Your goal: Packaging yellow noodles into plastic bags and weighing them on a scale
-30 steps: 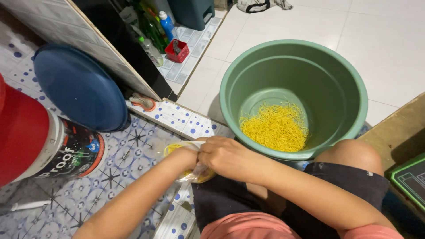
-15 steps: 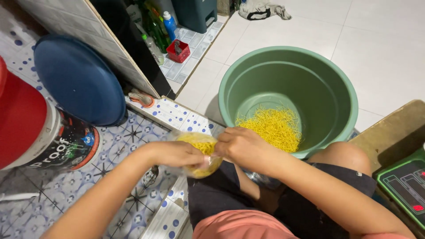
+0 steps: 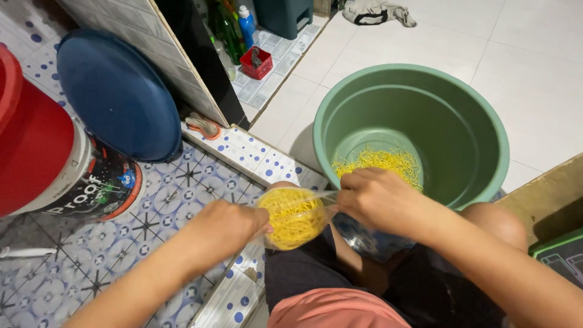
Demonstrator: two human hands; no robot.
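Head view: the left hand (image 3: 221, 228) and the right hand (image 3: 373, 197) hold a small clear plastic bag (image 3: 296, 217) between them, packed with thin yellow strands. The left grip is clenched on the bag's left side, fingers curled around the plastic. The right grip pinches the bag's stretched neck at its right end, fingers closed on it. The bag hangs in the air above the person's lap, over a bent knee, just left of the green basin (image 3: 480, 130).

The basin stands on the white floor tiles (image 3: 534, 42), and a loose heap of yellow strands (image 3: 379, 164) lies at its bottom, toward the near wall. The right hand overlaps the basin's near rim.

To the left, the floor carries patterned blue-and-white tiles (image 3: 121, 255), bounded by a raised, dotted tile edge running diagonally. A round dark blue lid (image 3: 118, 94) leans against the tiled wall. A white bucket with a red lid (image 3: 42, 158) lies on its side at the left edge of the frame. At the top, green and blue bottles (image 3: 234, 24) and a small red container (image 3: 256, 62) stand on a tiled strip.
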